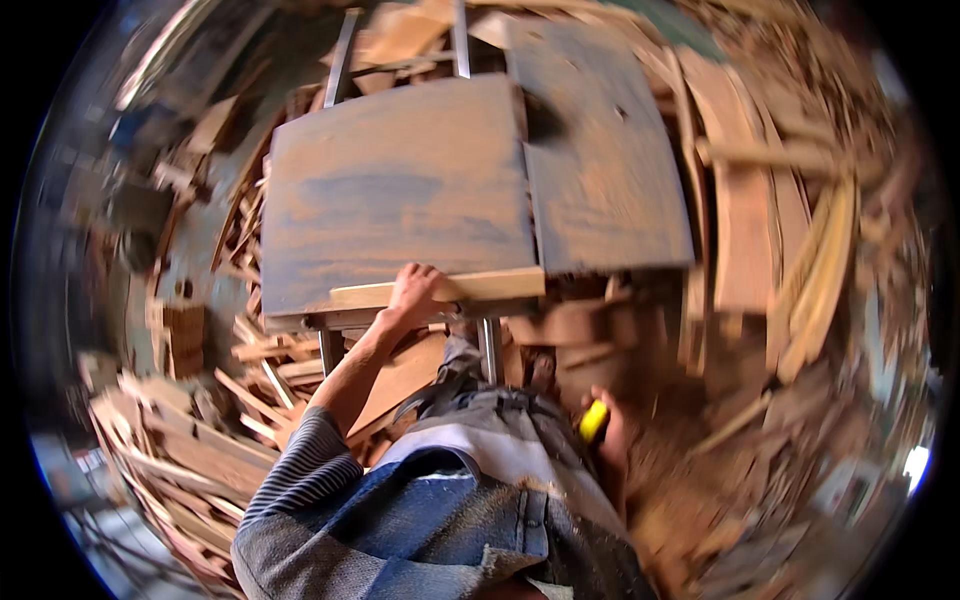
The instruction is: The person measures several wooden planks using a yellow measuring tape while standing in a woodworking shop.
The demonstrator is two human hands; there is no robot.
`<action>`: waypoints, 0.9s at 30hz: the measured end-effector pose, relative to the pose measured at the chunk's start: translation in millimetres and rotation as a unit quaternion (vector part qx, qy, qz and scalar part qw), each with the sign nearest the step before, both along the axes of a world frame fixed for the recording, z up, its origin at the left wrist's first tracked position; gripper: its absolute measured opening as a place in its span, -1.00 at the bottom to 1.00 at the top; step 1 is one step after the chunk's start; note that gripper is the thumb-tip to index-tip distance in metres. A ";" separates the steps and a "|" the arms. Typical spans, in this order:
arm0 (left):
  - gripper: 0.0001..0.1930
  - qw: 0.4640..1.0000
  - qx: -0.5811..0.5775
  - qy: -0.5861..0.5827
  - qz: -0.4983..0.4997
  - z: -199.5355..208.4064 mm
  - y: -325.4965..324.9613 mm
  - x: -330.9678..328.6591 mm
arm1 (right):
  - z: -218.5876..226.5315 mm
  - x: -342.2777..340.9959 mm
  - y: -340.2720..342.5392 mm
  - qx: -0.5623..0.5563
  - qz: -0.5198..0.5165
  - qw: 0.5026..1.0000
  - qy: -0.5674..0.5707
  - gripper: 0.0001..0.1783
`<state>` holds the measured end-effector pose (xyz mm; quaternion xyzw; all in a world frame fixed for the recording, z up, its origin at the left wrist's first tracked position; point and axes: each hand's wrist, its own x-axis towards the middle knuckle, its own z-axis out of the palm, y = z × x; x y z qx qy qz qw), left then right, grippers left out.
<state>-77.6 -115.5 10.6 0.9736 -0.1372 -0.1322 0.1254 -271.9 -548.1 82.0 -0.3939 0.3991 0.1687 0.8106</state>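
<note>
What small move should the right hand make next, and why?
Probably raise the right hand and its yellow item toward the wooden strip: the left hand holds that strip at the near edge of the flat panel, while the yellow item is apart, to the right.

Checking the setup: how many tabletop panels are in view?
2: left panel, with the wooden strip along its near edge; right panel, across a narrow gap. Blur may hide others.

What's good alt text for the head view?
A person's left hand holds a pale, straight wooden strip along the near edge of a flat, dusty grey tabletop; the right hand holds a small yellow object. Brown wood offcuts lie around.
</note>
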 end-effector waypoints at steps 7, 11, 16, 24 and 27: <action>-0.39 0.997 -0.058 0.049 0.015 20.4 -8.3 11.6 | -18.6 25.5 19.2 -0.061 0.033 0.996 -0.047 -0.70; -0.50 0.987 -0.030 0.155 -0.014 64.1 -40.7 36.0 | -34.0 36.5 26.0 -0.181 0.050 0.975 -0.117 -0.64; -0.59 0.969 -0.070 0.139 -0.194 95.3 -97.8 25.3 | 0.1 58.4 20.3 -0.478 0.158 0.845 -0.181 0.07; -0.41 0.833 0.014 0.080 -0.548 112.2 -231.0 13.8 | 17.0 -40.8 -34.6 -0.497 0.387 0.760 -0.162 -0.49; -0.53 0.770 0.057 0.019 -0.635 141.6 -281.7 9.2 | 29.7 -61.9 -31.3 -0.495 0.382 0.775 -0.091 -0.49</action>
